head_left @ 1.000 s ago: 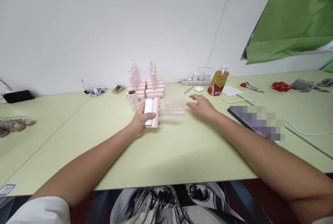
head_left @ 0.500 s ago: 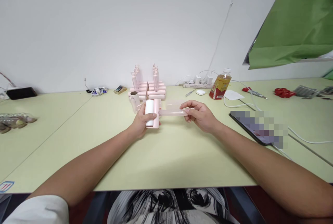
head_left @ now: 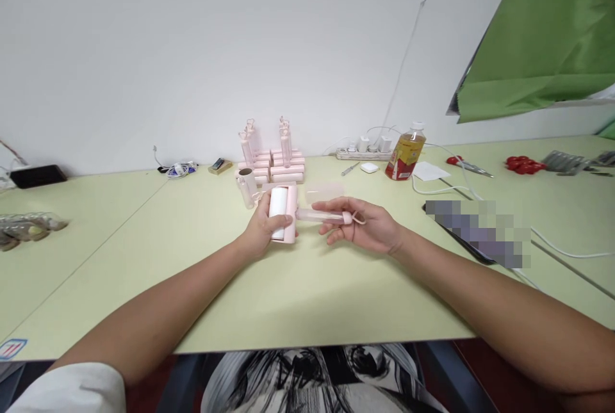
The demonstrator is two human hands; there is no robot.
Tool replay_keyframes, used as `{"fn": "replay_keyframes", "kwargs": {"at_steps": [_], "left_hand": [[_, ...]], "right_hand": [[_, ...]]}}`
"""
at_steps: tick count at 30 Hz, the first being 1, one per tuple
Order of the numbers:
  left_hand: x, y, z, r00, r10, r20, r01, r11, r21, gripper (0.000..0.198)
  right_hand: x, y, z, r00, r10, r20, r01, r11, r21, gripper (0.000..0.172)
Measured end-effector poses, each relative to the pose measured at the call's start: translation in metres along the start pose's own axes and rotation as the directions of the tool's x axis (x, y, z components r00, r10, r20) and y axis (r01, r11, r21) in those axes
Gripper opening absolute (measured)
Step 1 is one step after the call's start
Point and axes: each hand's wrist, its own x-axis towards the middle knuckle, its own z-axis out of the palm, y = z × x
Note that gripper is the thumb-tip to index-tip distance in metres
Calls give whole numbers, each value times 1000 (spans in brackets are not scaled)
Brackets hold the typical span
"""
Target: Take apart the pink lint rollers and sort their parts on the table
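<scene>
A pink lint roller (head_left: 291, 221) with a white paper roll is held over the table in my left hand (head_left: 259, 228), whose thumb presses across the head beside the roll. Its clear pink handle (head_left: 319, 216) points right and ends in a pink cap with a small loop. My right hand (head_left: 368, 226) is around the handle's end with fingers spread apart, not closed on it; the handle passes in front of the palm. Just behind the roller lie a paper-cored roll (head_left: 246, 187) standing upright and a clear pink cover (head_left: 324, 191).
Several finished-looking pink lint rollers (head_left: 269, 158) stand grouped near the wall. To the right are a drink bottle (head_left: 406, 152), a power strip (head_left: 362, 154), a phone (head_left: 473, 234), cables, and scissors (head_left: 469, 166). A coiled cable (head_left: 180, 170) lies left, with wrapped items (head_left: 31, 227) at the far left.
My right hand has loosened from the loop end of the handle, its fingers opening and shifting lower along it. The roller stays in my left hand, slightly lower in view.
</scene>
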Motion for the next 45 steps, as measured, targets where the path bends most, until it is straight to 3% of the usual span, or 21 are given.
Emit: {"fn": "replay_keyframes", "kwargs": {"at_steps": [4,9,23,28,31,34,37,41,45], "left_hand": [[-3,0,9,998,6,-64,-8,999,-32,68],[-6,3,17,995,5,-103,-11,998,-57,67],[-12,-4,28,990,7,-142,-18,997,-78,64],[-10,1,28,991,16,-133,-29,995,-96,65],[-8,10,20,997,-53,-63,40,981,-192,60],[-6,21,10,983,-128,131,165,929,-332,55],[-7,28,6,955,-128,267,222,907,-358,56],[-11,23,11,958,-73,279,154,948,-280,54],[-15,12,19,978,0,210,7,999,-31,57]], "right_hand": [[3,5,6,995,-65,-80,75,989,128,26],[2,4,14,988,-48,-144,80,971,227,21],[2,6,19,960,-82,-269,166,938,304,36],[1,1,19,967,-95,-236,158,952,261,32],[2,-2,16,964,-116,-238,154,977,148,24],[7,0,11,940,-120,-319,133,991,21,25],[13,7,7,916,-21,-401,50,997,61,24],[17,17,14,904,122,-410,-29,974,225,20],[18,28,27,944,143,-298,-97,982,163,21]]}}
